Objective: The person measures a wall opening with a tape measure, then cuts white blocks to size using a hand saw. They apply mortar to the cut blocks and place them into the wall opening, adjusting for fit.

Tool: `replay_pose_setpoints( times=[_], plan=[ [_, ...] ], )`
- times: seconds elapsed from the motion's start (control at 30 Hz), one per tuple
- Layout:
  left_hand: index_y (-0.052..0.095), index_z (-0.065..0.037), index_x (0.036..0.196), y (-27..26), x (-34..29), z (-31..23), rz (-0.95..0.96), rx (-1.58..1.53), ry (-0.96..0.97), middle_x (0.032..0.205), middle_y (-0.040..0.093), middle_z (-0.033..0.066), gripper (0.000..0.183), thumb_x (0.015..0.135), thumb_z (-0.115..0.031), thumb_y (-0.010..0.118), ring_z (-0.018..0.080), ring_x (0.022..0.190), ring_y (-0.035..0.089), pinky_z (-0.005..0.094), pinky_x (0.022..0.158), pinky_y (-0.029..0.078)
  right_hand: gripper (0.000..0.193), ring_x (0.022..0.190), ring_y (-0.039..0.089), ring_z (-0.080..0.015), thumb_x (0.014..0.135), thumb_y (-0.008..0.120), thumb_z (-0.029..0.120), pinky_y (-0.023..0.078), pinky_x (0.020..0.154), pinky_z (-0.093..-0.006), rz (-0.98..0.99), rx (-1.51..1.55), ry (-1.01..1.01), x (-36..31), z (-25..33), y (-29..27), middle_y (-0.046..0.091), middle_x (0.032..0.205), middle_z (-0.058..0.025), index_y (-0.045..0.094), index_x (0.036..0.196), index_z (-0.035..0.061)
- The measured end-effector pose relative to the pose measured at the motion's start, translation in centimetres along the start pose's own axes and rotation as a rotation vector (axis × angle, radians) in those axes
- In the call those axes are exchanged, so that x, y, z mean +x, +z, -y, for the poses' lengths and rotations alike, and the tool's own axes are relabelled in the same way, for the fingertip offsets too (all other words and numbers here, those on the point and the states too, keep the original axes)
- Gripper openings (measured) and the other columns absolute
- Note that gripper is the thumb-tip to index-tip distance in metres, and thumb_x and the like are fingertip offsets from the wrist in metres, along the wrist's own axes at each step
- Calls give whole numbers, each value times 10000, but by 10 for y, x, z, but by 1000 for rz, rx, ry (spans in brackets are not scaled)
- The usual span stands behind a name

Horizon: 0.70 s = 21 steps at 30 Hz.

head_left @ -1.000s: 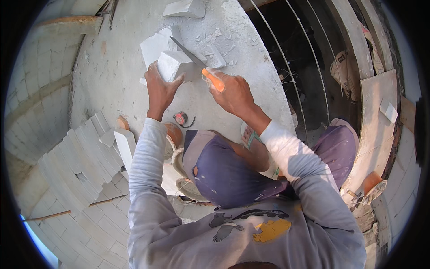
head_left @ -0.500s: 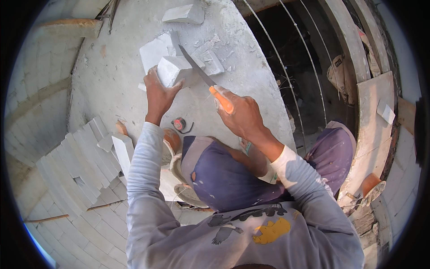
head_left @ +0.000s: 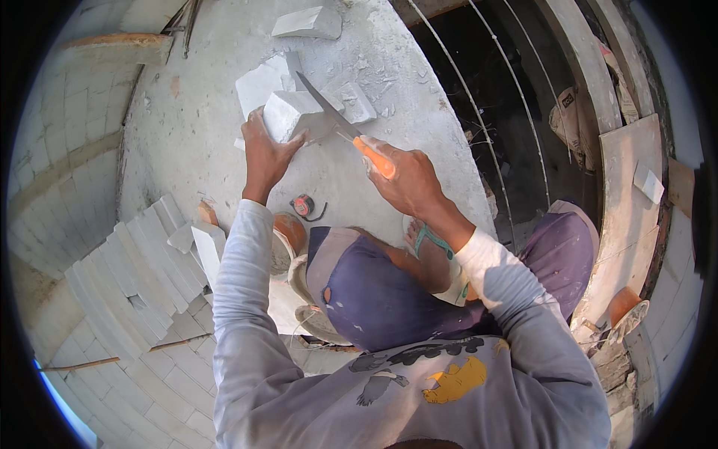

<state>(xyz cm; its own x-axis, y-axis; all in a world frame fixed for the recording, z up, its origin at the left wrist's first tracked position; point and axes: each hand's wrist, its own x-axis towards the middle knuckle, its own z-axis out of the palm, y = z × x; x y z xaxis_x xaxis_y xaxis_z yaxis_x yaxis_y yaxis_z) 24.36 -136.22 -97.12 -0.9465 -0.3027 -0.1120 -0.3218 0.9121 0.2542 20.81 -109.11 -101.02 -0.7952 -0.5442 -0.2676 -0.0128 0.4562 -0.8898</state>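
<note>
My left hand (head_left: 271, 153) is closed round the near left side of a white lightweight block (head_left: 290, 114), fingers on one side and thumb on the other. In my right hand (head_left: 410, 182) is a curved hand saw (head_left: 333, 116), gripped by its orange handle. Its dark blade slants up and left along the right side of the block; I cannot make out the teeth or how deep it sits. Behind the held block lies another white block (head_left: 262, 81), partly hidden. A smaller cut piece (head_left: 356, 103) rests just right of the blade, among chips and dust.
A loose block (head_left: 308, 24) lies farther off on the concrete slab (head_left: 187, 142). A red tape measure (head_left: 303, 205) sits near my left forearm. Beyond the slab's right edge is a dark opening crossed by thin rods (head_left: 516, 101). Stacked blocks (head_left: 134, 262) stand at left.
The saw and my right hand have drawn back slightly toward the lower right. My left hand and the block stay almost in place.
</note>
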Motion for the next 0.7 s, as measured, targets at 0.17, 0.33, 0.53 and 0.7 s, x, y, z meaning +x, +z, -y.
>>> replay_pose_setpoints(
  times=[0.17, 0.33, 0.53, 0.7],
  plan=[
    [437, 100, 1412, -1, 15, -5, -37, -14, -26, 1353, 531, 277, 939, 749, -367, 910, 426, 1266, 487, 485, 1092, 433, 464, 838, 739, -411, 972, 678, 279, 588, 806, -471, -112, 63, -101, 31, -29, -1, 756, 899, -229, 654, 1396, 90],
    [431, 103, 1412, -3, 5, 4, 13, 10, 6, 1347, 531, 285, 936, 759, -369, 908, 431, 1270, 486, 494, 1091, 430, 481, 855, 751, -383, 953, 701, 266, 591, 799, -457, -78, -39, -70, -13, 1, 11, 762, 940, -225, 655, 1398, 89],
    [439, 99, 1403, -3, 9, 3, 16, 0, -37, 1355, 535, 276, 921, 766, -377, 905, 429, 1276, 485, 497, 1090, 432, 475, 829, 742, -392, 939, 712, 267, 587, 784, -479, -30, -12, 23, -13, 5, 10, 765, 913, -205, 667, 1378, 92],
    [450, 96, 1395, -4, 15, -6, 24, -23, -62, 1353, 541, 272, 910, 762, -373, 905, 431, 1273, 488, 499, 1088, 433, 494, 816, 744, -401, 939, 704, 228, 593, 768, -483, -152, -38, -41, 29, 1, 10, 763, 898, -207, 639, 1396, 54]
  ],
)
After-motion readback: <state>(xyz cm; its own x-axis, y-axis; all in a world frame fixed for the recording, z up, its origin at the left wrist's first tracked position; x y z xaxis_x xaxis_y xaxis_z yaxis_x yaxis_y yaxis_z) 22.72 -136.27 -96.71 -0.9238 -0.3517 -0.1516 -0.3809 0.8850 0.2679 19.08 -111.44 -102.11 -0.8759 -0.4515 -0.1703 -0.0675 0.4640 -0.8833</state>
